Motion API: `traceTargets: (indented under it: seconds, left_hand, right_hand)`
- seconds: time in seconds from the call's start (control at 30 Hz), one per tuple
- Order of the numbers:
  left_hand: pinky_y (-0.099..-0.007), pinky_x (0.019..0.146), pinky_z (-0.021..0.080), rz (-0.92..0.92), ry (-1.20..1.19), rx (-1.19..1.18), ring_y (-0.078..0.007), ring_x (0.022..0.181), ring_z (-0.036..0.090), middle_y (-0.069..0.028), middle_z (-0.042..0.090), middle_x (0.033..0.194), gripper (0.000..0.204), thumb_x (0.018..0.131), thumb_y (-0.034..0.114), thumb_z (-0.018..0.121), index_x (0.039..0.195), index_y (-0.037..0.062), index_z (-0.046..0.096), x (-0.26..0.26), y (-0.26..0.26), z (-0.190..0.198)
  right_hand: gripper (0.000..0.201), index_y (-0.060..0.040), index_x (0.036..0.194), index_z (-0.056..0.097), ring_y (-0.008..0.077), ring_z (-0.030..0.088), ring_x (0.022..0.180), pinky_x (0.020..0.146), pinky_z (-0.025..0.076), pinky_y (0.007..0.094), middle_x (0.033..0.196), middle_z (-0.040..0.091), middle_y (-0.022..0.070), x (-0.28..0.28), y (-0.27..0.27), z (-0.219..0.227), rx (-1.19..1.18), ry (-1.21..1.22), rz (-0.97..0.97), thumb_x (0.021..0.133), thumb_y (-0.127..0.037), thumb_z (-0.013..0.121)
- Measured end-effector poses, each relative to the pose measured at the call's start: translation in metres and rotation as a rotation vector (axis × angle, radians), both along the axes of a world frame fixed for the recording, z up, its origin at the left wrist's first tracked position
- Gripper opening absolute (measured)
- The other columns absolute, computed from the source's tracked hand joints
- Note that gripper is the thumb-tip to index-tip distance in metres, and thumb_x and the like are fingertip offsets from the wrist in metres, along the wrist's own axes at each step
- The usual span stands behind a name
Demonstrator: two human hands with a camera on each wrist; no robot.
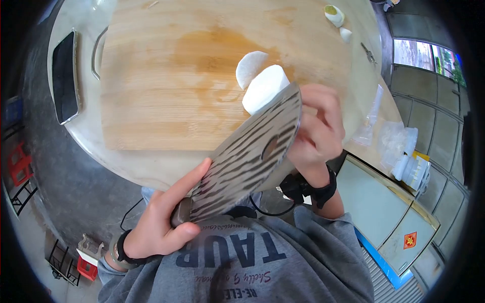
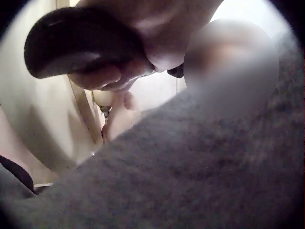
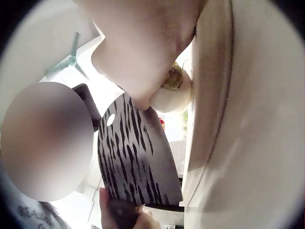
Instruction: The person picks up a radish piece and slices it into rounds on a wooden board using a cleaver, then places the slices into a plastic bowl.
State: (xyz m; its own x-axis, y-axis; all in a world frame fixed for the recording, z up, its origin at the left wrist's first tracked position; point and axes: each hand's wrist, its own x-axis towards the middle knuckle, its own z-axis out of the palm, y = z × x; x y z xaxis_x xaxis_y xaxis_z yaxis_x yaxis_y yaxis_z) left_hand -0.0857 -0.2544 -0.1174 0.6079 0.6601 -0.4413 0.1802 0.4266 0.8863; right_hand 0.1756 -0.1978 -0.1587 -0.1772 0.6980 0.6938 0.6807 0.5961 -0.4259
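My left hand (image 1: pixel 164 222) grips the handle of a cleaver (image 1: pixel 247 156) with a dark striped blade, held tilted above the front edge of the cutting board (image 1: pixel 146 111). In the left wrist view, fingers wrap the dark handle (image 2: pixel 81 43). My right hand (image 1: pixel 321 126), fingers bent, is right at the blade's far end; the blade hides its fingertips in the head view. Behind the blade on the board lies a thick white radish chunk (image 1: pixel 265 88), with a thin white slice (image 1: pixel 251 68) beside it. Whether the right fingers pinch the blade, I cannot tell.
At the board's far right are a radish end (image 1: pixel 333 16) and a small white piece (image 1: pixel 345 34). Keys (image 1: pixel 370 53) lie near the table's right edge, and a phone (image 1: pixel 65 78) lies at left. Clear plastic bags (image 1: pixel 394 141) are at the right.
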Motion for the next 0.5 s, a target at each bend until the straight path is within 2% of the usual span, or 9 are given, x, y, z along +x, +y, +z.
traceTargets:
  seconds: [0.23,0.4,0.5]
  left_hand:
    - [-0.0311,0.095,0.04,0.016,0.088,-0.095,-0.0323,0.114,0.057,-0.0249,0.052,0.128,0.092,0.082,0.061,0.057,0.14,-0.0056,0.031,0.01,0.006,0.019]
    - [-0.0284,0.09,0.043,-0.03,0.177,-0.12,-0.0306,0.107,0.061,-0.0246,0.056,0.123,0.094,0.082,0.061,0.058,0.14,-0.0066,0.03,0.012,0.019,0.03]
    - [-0.0282,0.087,0.044,-0.045,0.228,-0.162,-0.0302,0.103,0.063,-0.0252,0.057,0.12,0.094,0.081,0.062,0.058,0.14,-0.0068,0.03,0.019,0.027,0.038]
  right_hand:
    - [0.028,-0.0078,0.078,0.071,0.0185,0.059,0.073,0.062,0.052,0.0274,0.081,0.065,0.0013,-0.006,-0.001,0.002,-0.019,0.064,-0.08,0.052,-0.003,0.08]
    - [0.025,-0.0106,0.079,0.072,0.0182,0.06,0.077,0.066,0.056,0.0267,0.083,0.066,0.0014,0.005,-0.002,0.007,-0.06,0.044,0.041,0.056,-0.004,0.079]
    - [0.02,-0.0106,0.077,0.072,0.0179,0.06,0.078,0.067,0.056,0.0266,0.085,0.067,0.0005,0.003,0.0,0.007,-0.129,0.129,0.002,0.061,-0.001,0.075]
